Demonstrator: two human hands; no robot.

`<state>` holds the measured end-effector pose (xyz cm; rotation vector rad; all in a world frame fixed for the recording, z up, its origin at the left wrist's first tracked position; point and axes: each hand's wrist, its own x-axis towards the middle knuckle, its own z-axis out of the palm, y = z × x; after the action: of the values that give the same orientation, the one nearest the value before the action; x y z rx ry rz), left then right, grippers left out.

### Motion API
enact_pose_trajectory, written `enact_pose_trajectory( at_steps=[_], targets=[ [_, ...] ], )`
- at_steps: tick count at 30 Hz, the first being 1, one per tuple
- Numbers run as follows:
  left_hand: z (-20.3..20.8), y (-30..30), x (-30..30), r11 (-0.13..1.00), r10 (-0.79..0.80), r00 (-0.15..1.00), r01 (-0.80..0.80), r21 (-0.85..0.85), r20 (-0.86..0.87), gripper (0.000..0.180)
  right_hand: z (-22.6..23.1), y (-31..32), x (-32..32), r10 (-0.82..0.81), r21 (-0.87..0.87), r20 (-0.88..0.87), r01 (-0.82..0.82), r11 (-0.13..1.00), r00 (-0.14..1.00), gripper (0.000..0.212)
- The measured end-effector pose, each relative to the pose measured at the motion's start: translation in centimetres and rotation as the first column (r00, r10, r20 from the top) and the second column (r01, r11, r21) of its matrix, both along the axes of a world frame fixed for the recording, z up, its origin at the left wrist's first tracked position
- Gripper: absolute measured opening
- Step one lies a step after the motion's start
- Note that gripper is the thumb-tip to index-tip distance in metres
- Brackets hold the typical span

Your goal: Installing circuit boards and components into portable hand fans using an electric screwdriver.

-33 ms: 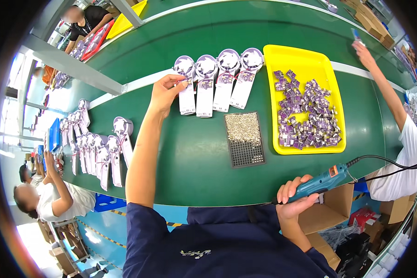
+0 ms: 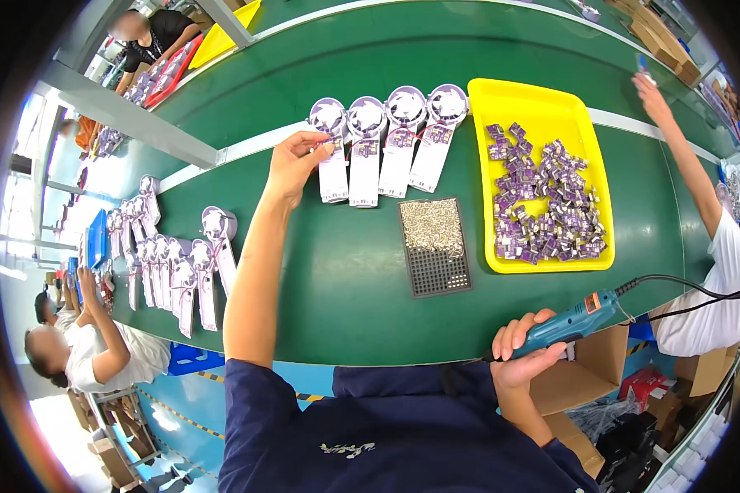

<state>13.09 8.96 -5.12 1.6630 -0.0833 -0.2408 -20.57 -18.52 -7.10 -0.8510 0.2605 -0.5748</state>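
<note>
R hand w/ teal driver nr green tbl, blue flr

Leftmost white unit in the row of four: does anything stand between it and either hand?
Nothing visible separates the left hand from the row's leftmost white unit. Between the right hand, holding a corded teal tool, and that unit, a black tray of small metal pieces lies flat on the green table.

The light is bright, glare whitens the far left, and the green table looks bowed.
</note>
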Motion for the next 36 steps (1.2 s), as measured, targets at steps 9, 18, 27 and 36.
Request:
enact_pose_trajectory(
  at_steps=[9,18,27,36],
  targets=[
    [-0.7,0.0,-0.1,0.997,-0.061,0.982,0.050,0.067,0.181,0.031,-0.5,-0.2,-0.5,-0.044,0.038,0.043,0.042,0.998,0.998,0.060],
    [5.3,5.1,-15.2,0.520,0.196,0.716,-0.655,0.548,0.670,0.040,-0.4,-1.1,-0.1,-0.013,0.009,0.047,0.012,1.000,0.999,0.057],
    [3.7,19.5,-18.0,0.219,0.209,0.868,-0.490,0.844,0.450,0.028,-0.4,0.5,0.7,0.090,0.103,-0.117,-0.079,0.992,0.989,0.067],
    [7.2,10.9,-18.8,0.071,-0.098,0.908,-0.402,0.913,0.408,0.037,-0.2,0.4,-0.5,0.056,0.121,0.018,-0.058,0.991,0.998,0.057]
  ],
)
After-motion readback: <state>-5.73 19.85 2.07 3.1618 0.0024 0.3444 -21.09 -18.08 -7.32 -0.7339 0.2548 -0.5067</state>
